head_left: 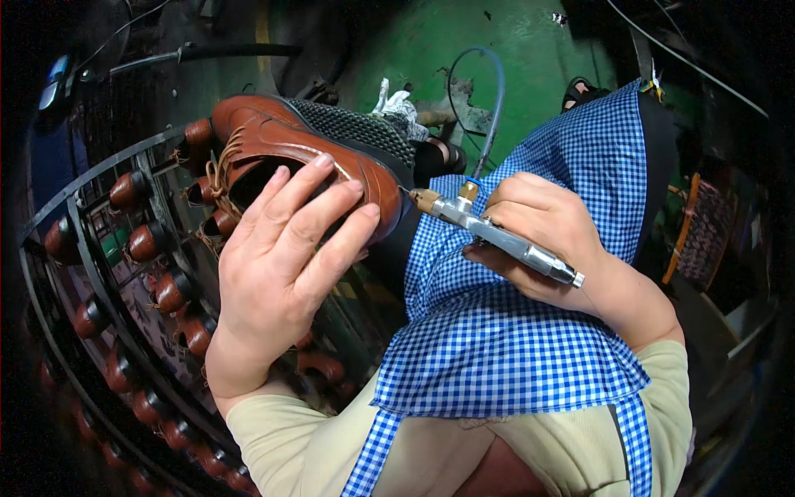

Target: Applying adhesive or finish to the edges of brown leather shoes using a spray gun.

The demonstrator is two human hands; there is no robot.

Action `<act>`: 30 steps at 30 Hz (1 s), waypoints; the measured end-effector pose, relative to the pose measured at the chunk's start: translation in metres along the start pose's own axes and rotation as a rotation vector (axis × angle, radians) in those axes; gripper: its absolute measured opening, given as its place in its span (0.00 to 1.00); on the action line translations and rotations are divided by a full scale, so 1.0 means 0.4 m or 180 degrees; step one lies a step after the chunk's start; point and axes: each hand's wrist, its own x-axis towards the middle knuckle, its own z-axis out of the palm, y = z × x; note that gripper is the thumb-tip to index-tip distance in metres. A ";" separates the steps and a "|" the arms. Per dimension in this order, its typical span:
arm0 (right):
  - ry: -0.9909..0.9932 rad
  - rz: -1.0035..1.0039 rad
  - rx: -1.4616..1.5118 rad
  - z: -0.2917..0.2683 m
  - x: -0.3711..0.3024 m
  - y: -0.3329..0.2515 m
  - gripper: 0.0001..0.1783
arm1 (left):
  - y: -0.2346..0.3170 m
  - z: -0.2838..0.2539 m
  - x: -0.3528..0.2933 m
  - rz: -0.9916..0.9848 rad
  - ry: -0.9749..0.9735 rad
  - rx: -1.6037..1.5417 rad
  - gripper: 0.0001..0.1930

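A brown leather lace-up shoe (277, 132) with a dark, knobbly sole (352, 131) is tilted on its side, its sole turned away from me. My left hand (286, 248) grips it, with the fingers spread over the upper near the opening; the thumb is mostly hidden. In my right hand (542, 224) is a metal spray gun (489, 230), gripped round its body. Its brass-coloured nozzle points left, with a thin tip close to the edge of the sole; I cannot tell whether they touch. A blue hose (499, 87) joins the gun at a brass fitting.
At the left stands a dark metal rack (79, 240) with several brown shoes (147, 242) on its levels. A whitish cloth (397, 108) lies beyond the shoe, above the green floor (546, 58). A woven item with an orange edge (702, 228) is at the right.
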 end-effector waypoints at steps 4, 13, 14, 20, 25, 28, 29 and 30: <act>0.0075 0.0001 -0.0220 -0.013 0.003 0.002 0.12 | -0.007 0.004 0.044 -0.0187 0.0152 -0.0133 0.25; 0.0620 -0.0124 -0.0406 -0.022 0.091 0.052 0.10 | -0.043 0.017 0.144 -0.0882 0.0513 0.0306 0.20; 0.0641 -0.0083 -0.0407 -0.021 0.107 0.058 0.10 | -0.056 0.019 0.154 -0.0895 0.0528 0.0322 0.20; 0.0738 -0.0197 -0.0376 0.004 0.215 0.100 0.09 | -0.165 0.048 0.199 -0.1096 0.0613 0.0965 0.17; 0.0811 -0.0292 -0.0627 0.041 0.276 0.127 0.08 | -0.241 0.053 0.205 -0.1162 0.0605 0.1259 0.20; 0.0823 -0.0134 -0.0632 0.061 0.293 0.123 0.16 | -0.263 0.056 0.202 -0.1428 0.0489 0.1260 0.21; 0.0808 -0.0137 -0.0627 0.067 0.293 0.121 0.16 | -0.271 0.056 0.200 -0.1498 0.0460 0.1242 0.23; 0.0803 -0.0127 -0.0650 0.075 0.292 0.118 0.16 | -0.279 0.056 0.195 -0.1515 0.0456 0.1241 0.23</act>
